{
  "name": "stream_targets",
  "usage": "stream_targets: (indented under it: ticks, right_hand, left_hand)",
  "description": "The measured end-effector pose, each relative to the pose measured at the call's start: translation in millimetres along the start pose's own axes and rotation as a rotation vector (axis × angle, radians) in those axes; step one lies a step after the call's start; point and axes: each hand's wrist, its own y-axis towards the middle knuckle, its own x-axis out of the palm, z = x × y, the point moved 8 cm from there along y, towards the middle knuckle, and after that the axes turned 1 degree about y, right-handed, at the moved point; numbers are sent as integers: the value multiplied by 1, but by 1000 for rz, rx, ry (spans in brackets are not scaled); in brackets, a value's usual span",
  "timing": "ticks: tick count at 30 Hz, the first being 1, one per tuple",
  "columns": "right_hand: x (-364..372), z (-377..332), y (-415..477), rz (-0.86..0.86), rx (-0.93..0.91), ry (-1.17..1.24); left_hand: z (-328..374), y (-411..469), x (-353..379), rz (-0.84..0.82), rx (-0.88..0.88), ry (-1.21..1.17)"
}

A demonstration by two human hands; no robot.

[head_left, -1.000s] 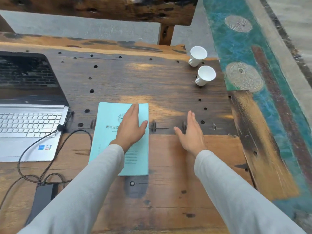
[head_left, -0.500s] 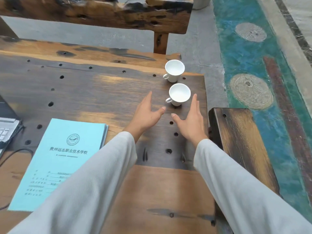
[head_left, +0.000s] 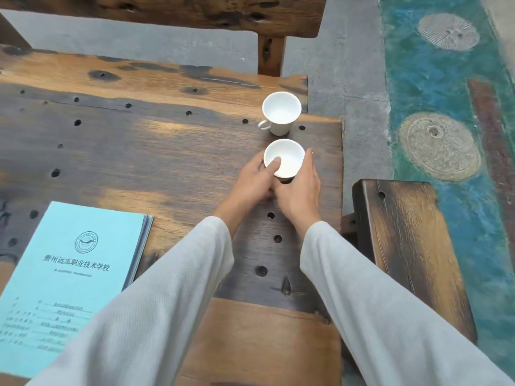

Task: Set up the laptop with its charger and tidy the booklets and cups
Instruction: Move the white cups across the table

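Near the table's far right corner we cup the near cup between both hands. Left hand wraps its left side, thumb hooked over the rim; right hand closes round the right side. Far cup stands just beyond, untouched. Booklets lie stacked well left, near edge.

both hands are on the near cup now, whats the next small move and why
Probably lift the near cup and bring it toward the far cup: the left hand and right hand already enclose it, left thumb over the rim, and the two stand apart.
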Motion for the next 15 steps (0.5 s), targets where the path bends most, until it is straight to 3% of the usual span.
stream_targets:
  ticks: [15]
  right_hand:
    - [8,-32,-92,-104,-170,5]
  left_hand:
    - [-31,-106,-54,119,-76,-237]
